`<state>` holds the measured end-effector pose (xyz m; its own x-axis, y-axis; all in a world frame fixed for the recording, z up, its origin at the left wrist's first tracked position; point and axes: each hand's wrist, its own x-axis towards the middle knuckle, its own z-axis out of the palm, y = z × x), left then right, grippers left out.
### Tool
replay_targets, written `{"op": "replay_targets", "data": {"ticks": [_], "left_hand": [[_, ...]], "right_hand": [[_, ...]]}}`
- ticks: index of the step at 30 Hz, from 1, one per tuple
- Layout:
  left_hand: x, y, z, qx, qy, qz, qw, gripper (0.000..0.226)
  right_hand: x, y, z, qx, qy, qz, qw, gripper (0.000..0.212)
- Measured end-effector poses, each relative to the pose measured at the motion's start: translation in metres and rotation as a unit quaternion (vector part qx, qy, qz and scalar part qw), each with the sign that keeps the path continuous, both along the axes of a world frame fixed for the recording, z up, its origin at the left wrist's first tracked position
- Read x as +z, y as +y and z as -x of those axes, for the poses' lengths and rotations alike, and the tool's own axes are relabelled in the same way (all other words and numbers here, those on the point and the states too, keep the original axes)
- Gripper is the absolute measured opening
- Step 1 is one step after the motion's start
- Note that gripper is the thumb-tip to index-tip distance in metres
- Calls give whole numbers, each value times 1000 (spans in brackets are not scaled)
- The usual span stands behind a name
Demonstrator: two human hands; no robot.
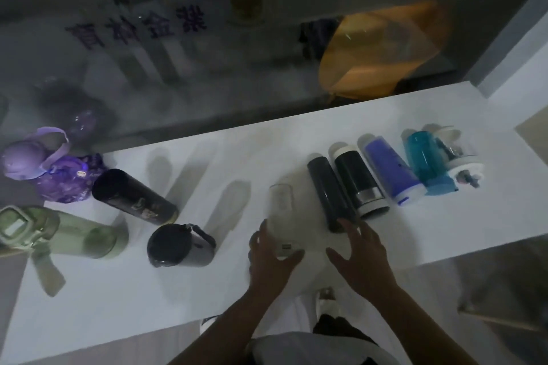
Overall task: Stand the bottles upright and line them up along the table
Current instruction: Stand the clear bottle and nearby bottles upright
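Observation:
On the white table [124, 299], my left hand [267, 261] grips the near end of a frosted white bottle [281, 210] at the centre; I cannot tell whether it rests on the table. My right hand [361, 258] is open with fingers spread, its fingertips at the near end of a navy bottle [329, 195]. To the right, side by side and apparently lying down, are a black bottle [358, 181], a violet-blue bottle [391, 169], a teal bottle [424, 160] and a clear bottle [459, 157]. At the left stand a black mug [178, 246], a black printed bottle [133, 195], a green bottle [74, 234] and a purple bottle [53, 169].
A glass wall with dark lettering [136, 24] runs along the table's far edge, with an orange bag [382, 47] behind it. A wooden piece of furniture [498, 305] stands low at the right. The table's near edge crosses just in front of my body.

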<state>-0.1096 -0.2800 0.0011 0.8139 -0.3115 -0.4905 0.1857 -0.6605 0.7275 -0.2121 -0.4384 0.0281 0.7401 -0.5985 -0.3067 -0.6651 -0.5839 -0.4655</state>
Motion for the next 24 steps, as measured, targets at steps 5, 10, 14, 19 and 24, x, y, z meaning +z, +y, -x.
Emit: {"op": "replay_targets", "data": {"ticks": [5, 10, 14, 19, 24], "left_hand": [[-14, -34, 7, 178, 68, -54, 980, 110], [-11, -42, 12, 207, 28, -42, 977, 97], [10, -38, 3, 169, -83, -15, 982, 82], [54, -38, -37, 62, -164, -53, 983, 79], [85, -43, -95, -87, -161, -177, 967, 81]], "right_hand": [[-4, -44, 3, 66, -2, -25, 998, 71], [-1, -70, 1, 117, -19, -55, 991, 68], [3, -79, -2, 138, -55, -64, 987, 65], [2, -86, -2, 151, -97, -86, 980, 62], [3, -94, 10, 137, -97, -98, 981, 64]]}}
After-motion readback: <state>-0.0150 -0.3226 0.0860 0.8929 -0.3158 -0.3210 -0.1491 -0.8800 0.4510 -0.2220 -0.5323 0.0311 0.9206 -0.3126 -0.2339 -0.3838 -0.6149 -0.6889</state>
